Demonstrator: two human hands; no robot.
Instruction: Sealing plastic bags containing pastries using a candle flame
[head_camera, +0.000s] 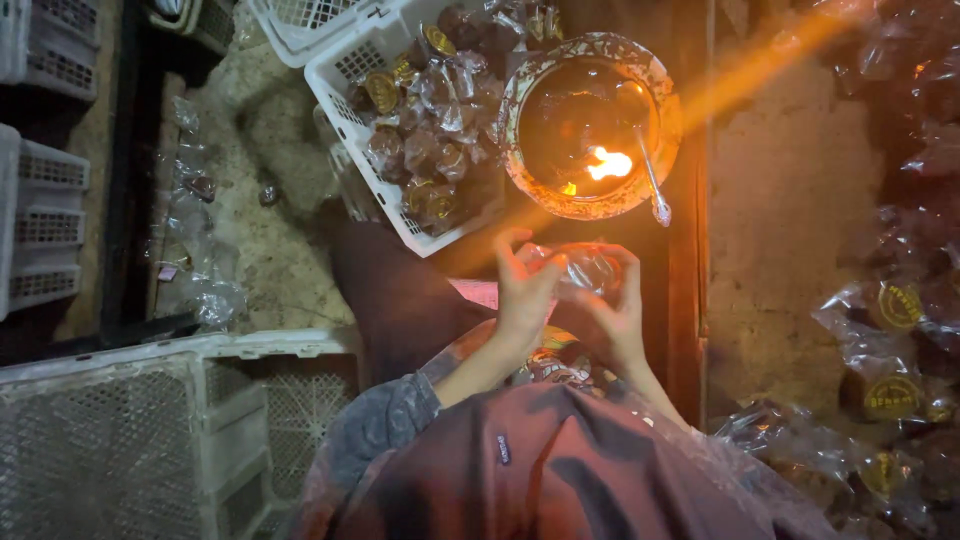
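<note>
Both hands hold one small clear plastic packet (582, 268) with a dark round sweet inside, just below a bowl. My left hand (522, 295) pinches its left edge with the fingers spread upward. My right hand (615, 315) grips its right side. The patterned bowl (520, 120) holds a small burning flame (608, 163), and a metal spoon (650, 180) leans over its right rim. Directly left of the bowl, a white plastic crate (345, 75) is filled with several wrapped dark sweets (430, 130) bearing gold round labels.
More wrapped sweets (890, 390) lie piled at the right. An upturned white crate (150, 440) sits at lower left, and stacked white crates (40, 220) stand at far left. Empty clear wrappers (200, 270) litter the rough floor. A dark wooden board (685, 300) runs beside the bowl.
</note>
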